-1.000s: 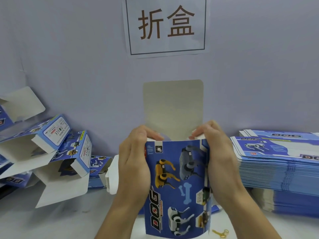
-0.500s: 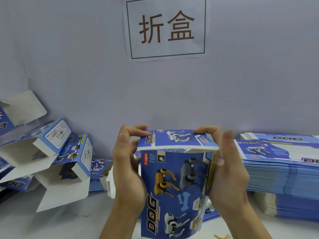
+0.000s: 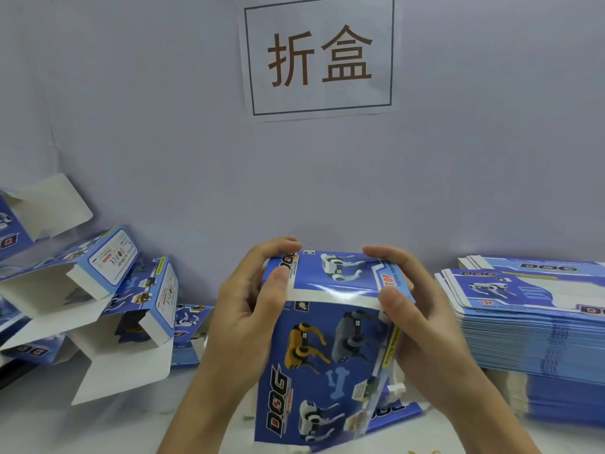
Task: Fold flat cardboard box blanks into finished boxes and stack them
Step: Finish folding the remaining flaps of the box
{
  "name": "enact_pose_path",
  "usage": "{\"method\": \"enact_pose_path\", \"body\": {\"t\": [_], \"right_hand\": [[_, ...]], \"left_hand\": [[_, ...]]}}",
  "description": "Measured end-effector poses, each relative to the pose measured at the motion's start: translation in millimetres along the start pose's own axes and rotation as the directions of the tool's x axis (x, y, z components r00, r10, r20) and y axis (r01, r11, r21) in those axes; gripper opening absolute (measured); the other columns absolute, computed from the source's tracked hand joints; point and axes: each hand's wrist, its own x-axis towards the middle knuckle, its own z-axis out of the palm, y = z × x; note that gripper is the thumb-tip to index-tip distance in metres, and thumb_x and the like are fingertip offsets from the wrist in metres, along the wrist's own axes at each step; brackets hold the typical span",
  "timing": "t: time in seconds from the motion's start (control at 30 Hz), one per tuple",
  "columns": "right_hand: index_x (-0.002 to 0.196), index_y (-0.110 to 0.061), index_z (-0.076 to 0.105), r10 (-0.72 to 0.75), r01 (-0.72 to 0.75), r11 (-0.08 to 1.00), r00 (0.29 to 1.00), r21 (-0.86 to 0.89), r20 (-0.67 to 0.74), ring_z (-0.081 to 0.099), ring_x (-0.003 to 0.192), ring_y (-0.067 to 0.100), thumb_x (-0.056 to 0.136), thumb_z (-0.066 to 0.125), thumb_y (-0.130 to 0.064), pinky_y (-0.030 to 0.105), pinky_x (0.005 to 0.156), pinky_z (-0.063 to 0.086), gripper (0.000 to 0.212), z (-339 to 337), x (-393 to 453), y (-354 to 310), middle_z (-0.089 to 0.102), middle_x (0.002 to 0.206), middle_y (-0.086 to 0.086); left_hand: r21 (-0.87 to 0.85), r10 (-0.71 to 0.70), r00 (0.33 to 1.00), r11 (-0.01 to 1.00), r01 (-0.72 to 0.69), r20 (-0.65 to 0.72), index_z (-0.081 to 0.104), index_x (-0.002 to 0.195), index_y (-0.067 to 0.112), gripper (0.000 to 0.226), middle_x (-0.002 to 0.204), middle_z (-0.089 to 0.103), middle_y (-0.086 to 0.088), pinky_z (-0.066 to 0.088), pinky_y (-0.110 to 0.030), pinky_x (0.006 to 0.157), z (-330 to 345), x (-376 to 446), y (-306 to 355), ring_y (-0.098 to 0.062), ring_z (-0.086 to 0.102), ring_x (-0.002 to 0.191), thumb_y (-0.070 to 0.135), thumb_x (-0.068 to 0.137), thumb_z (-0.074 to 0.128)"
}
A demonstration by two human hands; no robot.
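A blue box [image 3: 327, 362] printed with robot dogs and "DOG" stands upright in front of me, held above the white table. Its top flap [image 3: 337, 273] is folded down over the opening. My left hand [image 3: 248, 319] grips the box's upper left corner, thumb on the front, fingers curled over the flap. On the upper right corner my right hand [image 3: 415, 322] grips it, thumb pressing the flap's front edge. A tall stack of flat blanks [image 3: 530, 322] lies at the right. Folded boxes [image 3: 131, 306] with open flaps are piled at the left.
A grey wall [image 3: 163, 142] with a paper sign [image 3: 320, 57] stands close behind the table. A loose blank [image 3: 396, 412] lies on the table under the held box. Bare white tabletop [image 3: 42, 417] shows at the front left.
The tall top flap that stood upright has been folded forward and down onto the box. Both hands shifted up to the top corners and pressed the flap lower.
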Motion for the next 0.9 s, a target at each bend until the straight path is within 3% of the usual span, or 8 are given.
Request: {"method": "enact_pose_path", "body": {"t": [0.13,0.27,0.4,0.53,0.67,0.77,0.9], "right_hand": [[0.117,-0.033,0.068,-0.049,0.039,0.992,0.996,-0.116,-0.08,0.072,0.102,0.033,0.061,0.085,-0.065,0.042,0.076,0.062,0.067,-0.8,1.0,-3.8,0.074,0.11,0.012],[0.112,-0.032,0.067,-0.104,0.084,0.98,0.989,-0.18,-0.106,0.074,0.097,0.027,0.07,0.076,-0.066,0.033,0.068,0.062,0.055,7.8,-0.3,-5.3,0.075,0.106,0.008],[0.106,-0.027,0.062,-0.111,0.072,0.975,0.977,-0.211,-0.18,0.074,0.088,0.014,0.086,0.059,-0.051,0.024,0.06,0.059,0.031,17.8,1.6,-2.6,0.075,0.098,-0.001],[0.099,-0.022,0.063,-0.122,0.059,0.973,0.952,-0.222,-0.282,0.073,0.074,0.008,0.08,0.059,-0.065,0.022,0.054,0.057,0.047,24.9,4.8,-4.9,0.073,0.079,-0.009],[0.092,-0.019,0.063,-0.136,0.063,0.971,0.938,-0.229,-0.318,0.067,0.061,0.005,0.079,0.056,-0.06,0.019,0.049,0.053,0.044,26.7,7.1,-4.7,0.068,0.066,-0.007],[0.087,-0.02,0.062,-0.123,0.058,0.976,0.94,-0.208,-0.317,0.066,0.059,0.011,0.073,0.056,-0.065,0.023,0.048,0.054,0.047,28.0,8.5,-5.5,0.065,0.064,0.002],[0.085,-0.021,0.061,-0.107,0.047,0.979,0.947,-0.198,-0.302,0.068,0.058,0.014,0.069,0.061,-0.066,0.022,0.045,0.05,0.047,27.3,10.0,-7.1,0.066,0.063,0.0]], "left_hand": [[0.101,0.031,0.998,0.994,-0.037,0.062,0.06,0.119,0.019,0.06,0.115,0.072,0.013,0.061,-0.03,0.058,-7.2,2.9,4.5,-0.018,0.074,0.097,0.066,0.081,0.061],[0.159,0.085,0.995,0.983,-0.091,0.048,0.06,0.116,0.018,0.047,0.115,0.07,0.016,0.06,-0.025,0.057,-6.0,3.1,4.7,-0.016,0.073,0.1,0.056,0.089,0.054],[0.113,0.039,0.999,0.993,-0.037,-0.013,0.06,0.112,0.02,0.036,0.107,0.07,0.014,0.059,-0.024,0.057,3.5,1.9,0.3,-0.014,0.072,0.099,0.049,0.095,0.048],[0.026,0.005,0.999,1.0,-0.003,-0.045,0.06,0.109,0.018,0.043,0.099,0.073,-0.003,0.059,-0.026,0.054,8.6,4.6,2.9,-0.023,0.075,0.091,0.054,0.087,0.053],[0.02,0.028,0.997,0.999,-0.026,-0.067,0.061,0.102,0.018,0.035,0.09,0.072,-0.01,0.057,-0.025,0.051,11.4,5.3,3.2,-0.025,0.075,0.081,0.048,0.091,0.048],[0.066,0.085,0.989,0.995,-0.077,-0.12,0.063,0.098,0.021,0.034,0.086,0.07,-0.009,0.057,-0.026,0.051,15.2,4.7,1.9,-0.024,0.075,0.076,0.05,0.097,0.045],[0.131,0.145,0.971,0.984,-0.121,-0.192,0.063,0.097,0.021,0.039,0.083,0.072,0.001,0.057,-0.027,0.051,21.2,3.1,-2.0,-0.017,0.074,0.073,0.051,0.096,0.039]]}}
